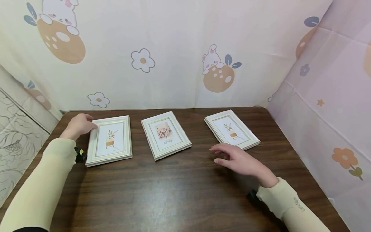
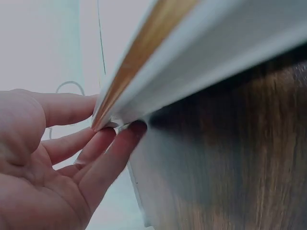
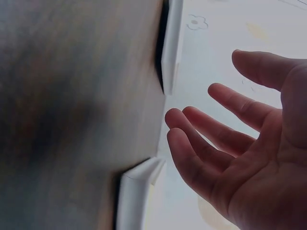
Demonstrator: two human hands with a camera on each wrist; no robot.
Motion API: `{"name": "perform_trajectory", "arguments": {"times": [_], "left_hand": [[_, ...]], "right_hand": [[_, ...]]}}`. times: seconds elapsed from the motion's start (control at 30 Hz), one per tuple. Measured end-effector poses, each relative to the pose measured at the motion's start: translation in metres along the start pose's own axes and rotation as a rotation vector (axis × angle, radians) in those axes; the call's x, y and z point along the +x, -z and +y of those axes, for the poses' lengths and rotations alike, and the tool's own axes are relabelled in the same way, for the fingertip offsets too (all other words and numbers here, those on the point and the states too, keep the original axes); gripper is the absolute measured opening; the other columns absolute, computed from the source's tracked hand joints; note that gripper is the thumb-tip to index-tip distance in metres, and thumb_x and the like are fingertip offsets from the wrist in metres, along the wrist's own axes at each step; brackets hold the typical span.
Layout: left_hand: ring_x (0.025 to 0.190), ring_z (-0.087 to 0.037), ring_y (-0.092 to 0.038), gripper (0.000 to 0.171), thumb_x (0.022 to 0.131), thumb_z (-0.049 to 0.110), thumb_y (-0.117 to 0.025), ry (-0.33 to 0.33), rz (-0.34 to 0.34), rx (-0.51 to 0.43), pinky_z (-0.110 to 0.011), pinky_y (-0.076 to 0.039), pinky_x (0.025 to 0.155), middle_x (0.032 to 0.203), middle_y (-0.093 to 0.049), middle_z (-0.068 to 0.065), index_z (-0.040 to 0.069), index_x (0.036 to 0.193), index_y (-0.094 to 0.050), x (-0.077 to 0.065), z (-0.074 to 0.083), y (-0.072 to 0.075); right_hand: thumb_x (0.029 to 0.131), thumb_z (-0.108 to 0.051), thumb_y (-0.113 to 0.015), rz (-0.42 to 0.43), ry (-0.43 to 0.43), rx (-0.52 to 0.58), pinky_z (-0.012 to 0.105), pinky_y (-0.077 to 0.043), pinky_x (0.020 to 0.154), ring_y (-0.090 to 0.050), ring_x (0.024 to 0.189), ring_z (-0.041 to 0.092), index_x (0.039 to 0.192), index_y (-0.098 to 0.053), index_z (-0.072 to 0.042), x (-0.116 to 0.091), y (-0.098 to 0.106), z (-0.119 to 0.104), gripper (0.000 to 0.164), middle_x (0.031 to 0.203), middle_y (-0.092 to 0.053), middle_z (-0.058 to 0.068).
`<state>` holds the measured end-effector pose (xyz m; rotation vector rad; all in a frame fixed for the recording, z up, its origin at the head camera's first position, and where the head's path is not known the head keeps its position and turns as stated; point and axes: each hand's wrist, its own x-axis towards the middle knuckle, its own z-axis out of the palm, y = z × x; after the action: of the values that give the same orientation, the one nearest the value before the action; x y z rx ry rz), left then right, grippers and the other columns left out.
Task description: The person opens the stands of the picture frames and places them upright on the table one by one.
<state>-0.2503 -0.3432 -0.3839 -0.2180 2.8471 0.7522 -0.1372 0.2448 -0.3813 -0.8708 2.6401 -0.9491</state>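
Three white picture frames lie face up on a brown wooden table (image 1: 162, 193). My left hand (image 1: 79, 125) is at the upper left edge of the left picture frame (image 1: 128, 137), which shows a potted plant drawing. In the left wrist view, the thumb lies on the face side and the fingertips (image 2: 136, 128) reach under the rim, pinching the frame's edge (image 2: 158, 81). My right hand (image 1: 239, 160) hovers with loosely bent fingers, holding nothing, just in front of the right picture frame (image 1: 246, 129). The middle picture frame (image 1: 147, 135), with a pink flower photo, lies untouched, turned at an angle.
A pale curtain (image 1: 174, 87) printed with rabbits and flowers hangs behind the table's back edge. Another printed cloth (image 1: 324, 122) runs along the right side. On the left is a panel with line-drawn flowers (image 1: 14, 145).
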Motion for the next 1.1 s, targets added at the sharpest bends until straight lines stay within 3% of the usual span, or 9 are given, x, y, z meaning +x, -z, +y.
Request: {"name": "perform_trajectory", "arguments": {"times": [0.27,0.53,0.83,1.1], "left_hand": [[0.104,-0.043,-0.061,0.053,0.097,0.017,-0.058,0.005,-0.003,-0.125,-0.051,-0.053,0.082,0.13,-0.045,-0.038,-0.014,0.137,-0.043,-0.003,-0.005,0.004],[0.106,-0.042,-0.06,0.053,0.097,0.016,-0.06,-0.02,-0.01,-0.239,-0.044,-0.058,0.08,0.13,-0.045,-0.035,-0.013,0.137,-0.042,-0.004,-0.01,0.01],[0.089,-0.017,-0.062,0.053,0.096,0.014,-0.065,-0.067,0.0,-0.322,-0.033,-0.058,0.074,0.134,-0.042,-0.034,-0.01,0.136,-0.041,-0.012,-0.014,0.019],[0.095,-0.028,-0.06,0.057,0.095,0.017,-0.068,-0.081,0.036,-0.337,-0.041,-0.058,0.08,0.133,-0.043,-0.035,-0.01,0.136,-0.039,-0.023,-0.008,0.026]], "right_hand": [[0.097,-0.022,-0.068,0.057,0.009,0.004,0.048,-0.053,0.086,-0.063,0.11,0.031,0.133,-0.059,-0.006,-0.001,0.013,0.0,0.04,0.126,-0.063,0.012],[0.096,-0.019,-0.068,0.088,-0.017,0.032,0.048,-0.054,0.088,-0.063,0.112,0.032,0.133,-0.059,-0.009,-0.003,0.023,0.005,0.039,0.125,-0.062,0.011],[0.097,-0.013,-0.067,0.134,0.017,0.042,0.05,-0.054,0.087,-0.063,0.113,0.032,0.13,-0.06,-0.004,-0.002,0.031,0.006,0.035,0.128,-0.062,0.014],[0.097,-0.011,-0.066,0.152,0.033,0.03,0.051,-0.054,0.086,-0.063,0.111,0.034,0.129,-0.06,-0.005,-0.004,0.031,0.009,0.034,0.127,-0.062,0.016]]}}
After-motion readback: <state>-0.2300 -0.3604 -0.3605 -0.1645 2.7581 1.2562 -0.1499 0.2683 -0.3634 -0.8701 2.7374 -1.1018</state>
